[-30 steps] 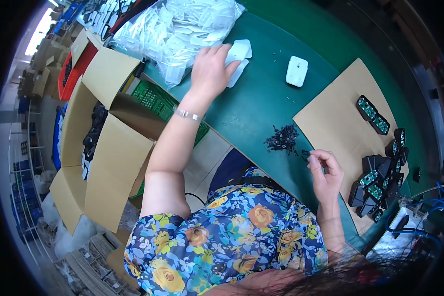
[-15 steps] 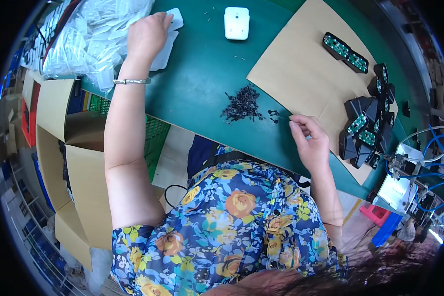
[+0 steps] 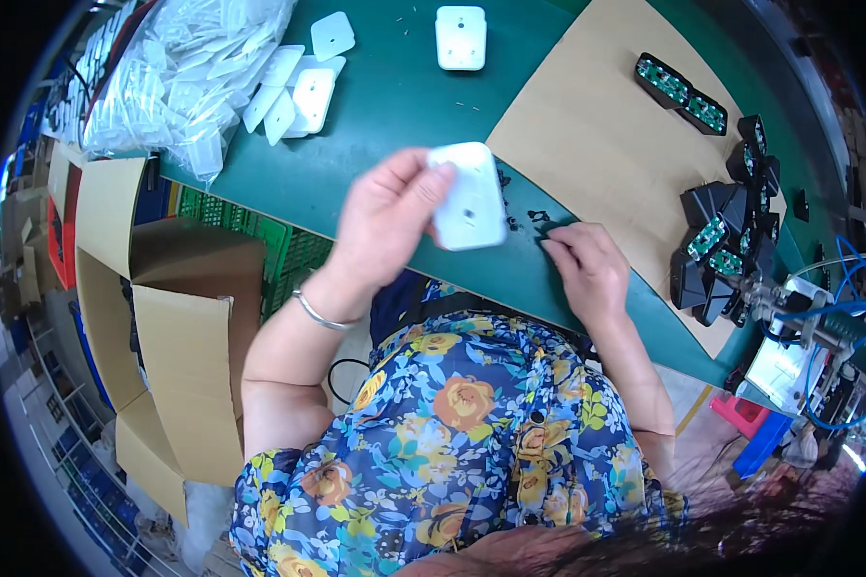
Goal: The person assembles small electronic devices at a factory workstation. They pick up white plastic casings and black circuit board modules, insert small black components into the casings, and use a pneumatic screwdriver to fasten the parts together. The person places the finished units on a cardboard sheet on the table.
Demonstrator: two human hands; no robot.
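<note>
1. A workroom with crowded floor surrounds a green table (image 3: 385, 111), whose near edge slants across from ten o'clock to four; twelve is the top of the view.
2. Near the centre, the left hand (image 3: 385, 216) grips a white plastic cover (image 3: 471, 207), thumb on its face and fingers behind. Pinching one side leaves most of the face and the opposite rim uncovered, probably for easy turning.
3. At three o'clock, the right hand (image 3: 590, 269) has curled fingers, just beside small black clips (image 3: 537, 216) at two; whether it holds one I cannot tell.
4. At eleven, loose white plates (image 3: 313, 101) lie beside a clear bag (image 3: 188, 77) of similar pieces, seemingly spread within easy left-hand reach. Another white piece (image 3: 461, 48) sits alone at twelve.
5. Between two and three, black housings with green boards (image 3: 726, 216) rest on a brown sheet (image 3: 587, 115), perhaps laid to protect them.
6. The freest room is the green strip between plates and sheet. Toward four, a metal fixture with blue tubes (image 3: 789, 346) crowds the right; at eight, an open carton (image 3: 192, 375) stands below the table edge.
</note>
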